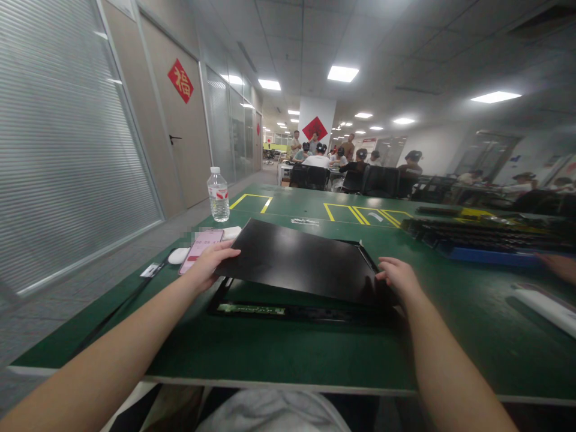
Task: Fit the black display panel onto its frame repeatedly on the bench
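A flat black panel [301, 258], glossy like a display screen, is held between my two hands, tilted with its left side raised. My left hand [215, 262] grips its left edge, thumb on top. At the right edge, the fingers of my right hand [399, 277] close on the panel's corner. Beneath it a black rectangular frame [315, 314] lies on the green table, partly covered by the panel. A green circuit board strip [252, 309] shows along the frame's near side.
Left of the panel lie a pink-screened phone [204, 243] and a white mouse-like object [179, 256]. A water bottle [219, 195] stands behind them. At right are stacked black frames [450, 233], a blue tray [490, 257], a white bar [546, 309] and another person's hand [558, 265].
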Tool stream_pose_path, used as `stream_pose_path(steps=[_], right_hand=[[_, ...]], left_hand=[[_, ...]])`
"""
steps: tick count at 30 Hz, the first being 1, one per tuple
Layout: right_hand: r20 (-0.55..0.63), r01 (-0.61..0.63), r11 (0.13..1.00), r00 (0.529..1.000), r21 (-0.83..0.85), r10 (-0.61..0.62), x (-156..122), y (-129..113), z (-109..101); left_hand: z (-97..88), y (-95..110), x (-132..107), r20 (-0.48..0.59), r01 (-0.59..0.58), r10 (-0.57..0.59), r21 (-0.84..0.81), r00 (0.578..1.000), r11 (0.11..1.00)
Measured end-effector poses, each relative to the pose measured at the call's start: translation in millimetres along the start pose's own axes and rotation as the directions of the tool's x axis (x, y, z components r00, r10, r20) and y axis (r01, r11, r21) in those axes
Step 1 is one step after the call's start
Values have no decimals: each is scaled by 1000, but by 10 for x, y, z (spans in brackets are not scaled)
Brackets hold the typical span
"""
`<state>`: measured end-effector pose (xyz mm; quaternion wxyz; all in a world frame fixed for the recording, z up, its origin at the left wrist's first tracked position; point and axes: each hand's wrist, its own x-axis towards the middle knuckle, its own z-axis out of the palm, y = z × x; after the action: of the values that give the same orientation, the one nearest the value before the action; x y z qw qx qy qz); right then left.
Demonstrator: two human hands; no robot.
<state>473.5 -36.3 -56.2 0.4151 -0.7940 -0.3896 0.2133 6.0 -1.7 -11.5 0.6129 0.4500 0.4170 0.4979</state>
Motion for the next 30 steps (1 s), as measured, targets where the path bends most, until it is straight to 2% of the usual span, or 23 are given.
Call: stream_pose_path(steps=[14, 26, 30], right_hand=[[-30, 38, 986, 999, -160, -43, 47, 39, -60], [-39, 65, 950, 996, -306, -81, -88, -71, -85], [-35, 82, 933, 994, -349, -101, -154, -135, -86]], left_hand=[[28, -45, 4, 94, 41, -41, 5, 995, 999], [80, -56, -48, 59, 73, -75, 30, 995, 997], [95, -66, -50, 4, 84, -84, 46, 996, 995]])
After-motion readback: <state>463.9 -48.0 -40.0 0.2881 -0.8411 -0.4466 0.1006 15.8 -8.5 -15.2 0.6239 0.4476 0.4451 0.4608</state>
